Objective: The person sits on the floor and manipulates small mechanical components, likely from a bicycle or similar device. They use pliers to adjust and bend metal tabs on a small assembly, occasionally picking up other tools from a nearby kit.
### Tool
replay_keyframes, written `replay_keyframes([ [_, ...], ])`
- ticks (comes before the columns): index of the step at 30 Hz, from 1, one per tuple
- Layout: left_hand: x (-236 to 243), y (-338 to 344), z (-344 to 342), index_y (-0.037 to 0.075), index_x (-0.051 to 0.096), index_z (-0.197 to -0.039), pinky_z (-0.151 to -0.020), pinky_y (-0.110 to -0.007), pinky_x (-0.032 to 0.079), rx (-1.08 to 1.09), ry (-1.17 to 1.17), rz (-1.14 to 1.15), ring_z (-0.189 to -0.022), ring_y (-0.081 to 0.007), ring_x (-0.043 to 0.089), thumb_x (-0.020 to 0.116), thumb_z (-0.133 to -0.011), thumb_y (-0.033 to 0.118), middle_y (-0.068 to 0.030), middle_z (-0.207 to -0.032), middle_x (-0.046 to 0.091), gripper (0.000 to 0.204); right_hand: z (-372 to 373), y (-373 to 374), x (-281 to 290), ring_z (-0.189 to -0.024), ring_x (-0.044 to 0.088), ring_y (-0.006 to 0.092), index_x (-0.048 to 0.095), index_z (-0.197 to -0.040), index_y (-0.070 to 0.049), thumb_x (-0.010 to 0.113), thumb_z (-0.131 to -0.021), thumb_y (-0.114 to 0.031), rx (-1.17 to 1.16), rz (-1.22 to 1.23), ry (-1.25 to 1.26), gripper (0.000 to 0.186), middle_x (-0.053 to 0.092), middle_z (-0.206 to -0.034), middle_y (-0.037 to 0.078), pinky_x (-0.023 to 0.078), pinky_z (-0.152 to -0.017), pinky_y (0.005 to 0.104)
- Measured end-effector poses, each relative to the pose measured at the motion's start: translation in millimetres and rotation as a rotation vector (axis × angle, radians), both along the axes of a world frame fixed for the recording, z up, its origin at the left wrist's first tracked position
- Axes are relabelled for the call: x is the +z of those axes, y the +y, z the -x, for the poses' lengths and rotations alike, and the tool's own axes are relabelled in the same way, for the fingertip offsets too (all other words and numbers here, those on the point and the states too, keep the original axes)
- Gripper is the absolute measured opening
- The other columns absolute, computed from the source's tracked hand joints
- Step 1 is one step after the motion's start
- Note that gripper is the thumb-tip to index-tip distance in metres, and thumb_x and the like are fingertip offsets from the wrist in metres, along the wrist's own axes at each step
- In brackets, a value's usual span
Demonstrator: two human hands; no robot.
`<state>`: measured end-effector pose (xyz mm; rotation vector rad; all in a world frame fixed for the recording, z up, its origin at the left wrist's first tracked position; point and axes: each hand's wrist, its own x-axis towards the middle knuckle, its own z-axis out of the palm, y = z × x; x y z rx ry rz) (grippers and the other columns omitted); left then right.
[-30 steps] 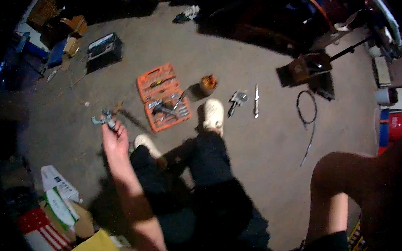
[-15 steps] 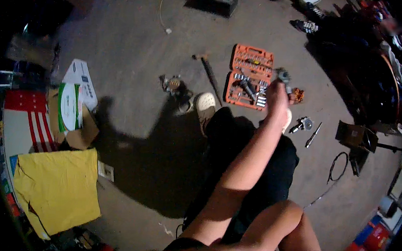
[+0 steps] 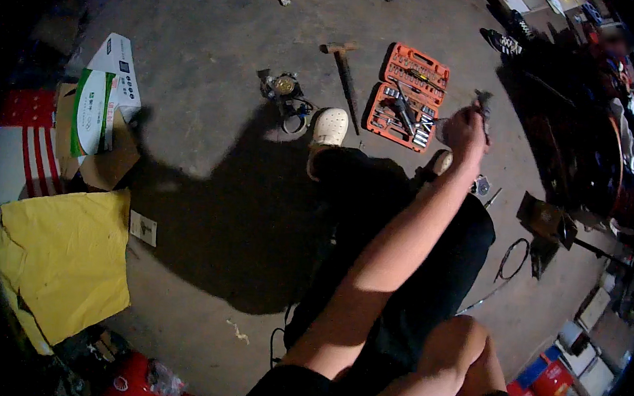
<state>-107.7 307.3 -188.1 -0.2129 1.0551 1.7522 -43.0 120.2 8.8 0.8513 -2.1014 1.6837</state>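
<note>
My left arm reaches out across my dark trousers, and its hand (image 3: 469, 138) is closed around a dark grey metal part (image 3: 484, 103). That part sticks out past the fingers; its exact kind does not show. Just left of the hand lies an open orange socket set case (image 3: 374, 126) with sockets and a dark-handled tool in it. Partly behind my forearm, a small round metal part (image 3: 482, 185) and a thin metal tool (image 3: 493, 198) lie on the floor. My right arm is bent, elbow (image 3: 468, 331) up near my leg, and its hand is out of the picture.
A hammer (image 3: 347, 87) and a metal assembly with a clamp ring (image 3: 286, 87) lie ahead. Yellow sheeting (image 3: 67, 255) and cardboard boxes (image 3: 112, 164) stand at left. At right are a small open box (image 3: 548, 219), a black cable loop (image 3: 514, 259) and another person's shoes (image 3: 502, 42).
The whole view has shifted. My left hand, with the grey metal part, has moved right, away from the socket case's edge. An orange-brown piece beside the hand no longer shows.
</note>
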Motion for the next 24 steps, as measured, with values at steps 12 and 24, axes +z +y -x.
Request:
replay_keyframes([
  [12,31.6,-123.4,181.3,0.008,0.050,-0.089,-0.045,-0.022,0.031,0.302,0.241,0.165,-0.055,-0.0097,0.038,0.052,-0.094,0.032,0.0000,-0.070,0.047,0.025,-33.2,-11.3,-123.9,-0.070,0.059,0.0247,0.061,-0.092,-0.008,0.063,-0.081,-0.022,-0.506,0.089,-0.452,0.019,0.058,-0.086,0.008,0.050,-0.053,0.0327],
  [24,3.2,-157.2,225.7,0.009,0.051,-0.099,-0.054,-0.023,0.028,0.153,0.215,0.067,-0.056,-0.0106,0.035,0.044,-0.094,0.023,-0.0027,-0.076,0.053,0.017,-60.4,-90.5,-403.6,-0.075,0.063,0.0261,0.061,-0.098,0.002,0.061,-0.084,-0.027,-0.912,0.384,-1.578,0.032,0.065,-0.082,0.018,0.048,-0.067,0.0357],
])
